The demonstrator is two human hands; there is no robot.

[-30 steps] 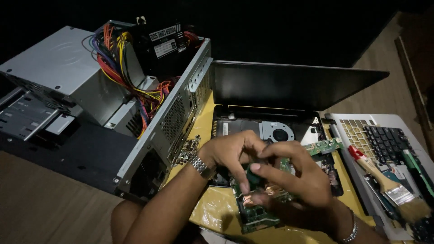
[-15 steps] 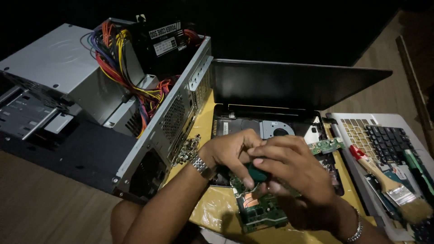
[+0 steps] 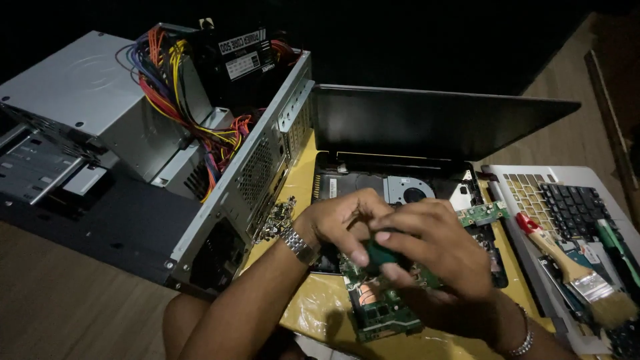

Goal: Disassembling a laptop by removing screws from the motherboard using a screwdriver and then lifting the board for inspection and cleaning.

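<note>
Both hands meet over the green board (image 3: 380,310). The right hand (image 3: 437,257) is closed around a dark green handle (image 3: 381,253) (its tip is hidden), and the left hand (image 3: 343,220) pinches the same handle from the other side. The board lies directly beneath the grip, on the opened laptop (image 3: 400,190); a brush (image 3: 573,273) lies well right.
</note>
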